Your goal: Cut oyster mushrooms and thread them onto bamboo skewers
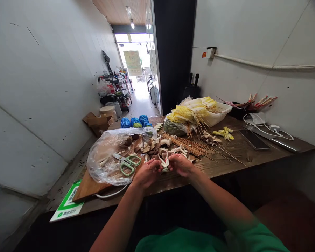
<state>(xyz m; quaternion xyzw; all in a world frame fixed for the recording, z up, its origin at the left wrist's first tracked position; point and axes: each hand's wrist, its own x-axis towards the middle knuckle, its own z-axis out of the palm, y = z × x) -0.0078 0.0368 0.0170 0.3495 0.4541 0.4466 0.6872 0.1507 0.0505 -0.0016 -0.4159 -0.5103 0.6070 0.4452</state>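
Wooden tabletop (225, 164), narrow corridor. Left hand (147, 173) and right hand (181, 164), grips closed on mushroom pieces (165, 163) at the near edge; skewers (189, 147) and scissors (127, 162) within reach.

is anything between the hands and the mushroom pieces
Nothing visible. The left hand and right hand already meet over the mushroom pieces at the table edge; the scissors lie off to the left on the bag.
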